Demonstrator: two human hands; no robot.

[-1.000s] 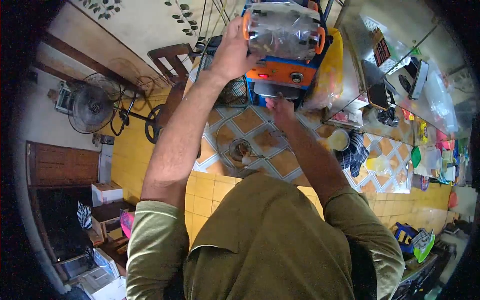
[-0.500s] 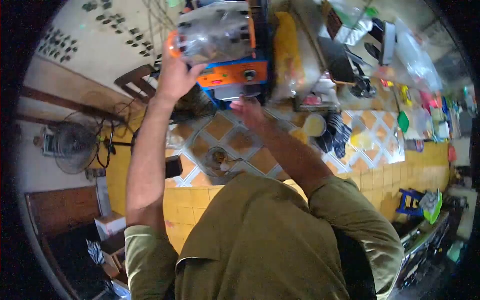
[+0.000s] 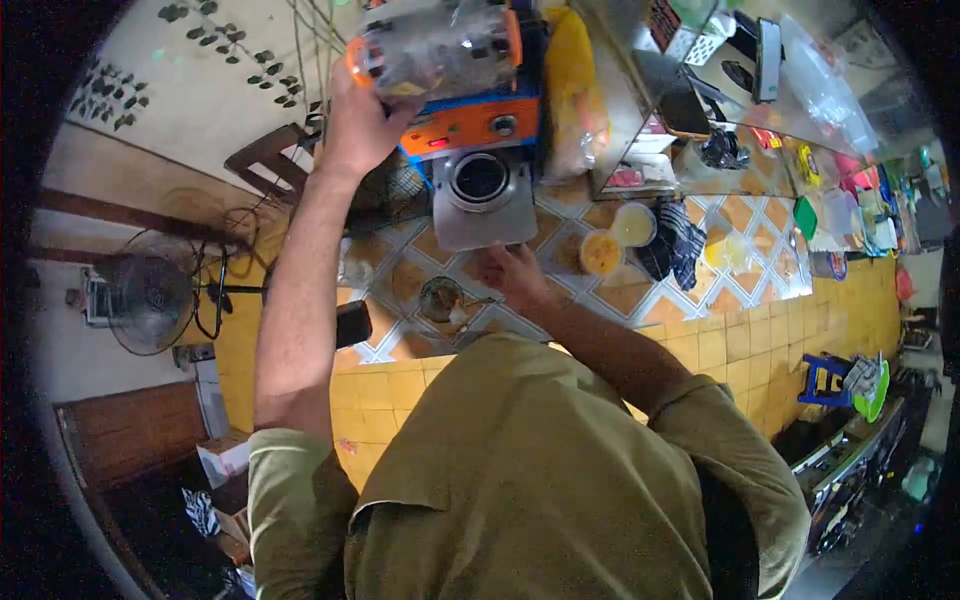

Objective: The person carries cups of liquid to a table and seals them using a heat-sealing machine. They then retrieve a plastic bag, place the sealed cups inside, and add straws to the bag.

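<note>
An orange and blue machine (image 3: 470, 125) with a knob and a red light stands at the top centre. A grey metal tray with a round opening (image 3: 488, 222) sticks out of its front. The fingers of my right hand (image 3: 515, 275) are at the tray's front edge, partly curled; what they grip, if anything, is hidden. My left hand (image 3: 365, 125) is wrapped round the orange end of a clear film-covered roller part (image 3: 440, 55) on top of the machine.
Two round tubs (image 3: 602, 253) and a striped cloth (image 3: 678, 245) lie right of the tray. A glass bowl (image 3: 440, 299) and a dark phone-like object (image 3: 353, 324) are nearer. A yellow bag (image 3: 575, 90) stands beside the machine.
The metal tray has come out of the machine towards me, showing its round opening. My right hand has moved back with it. My left hand stays at the orange end.
</note>
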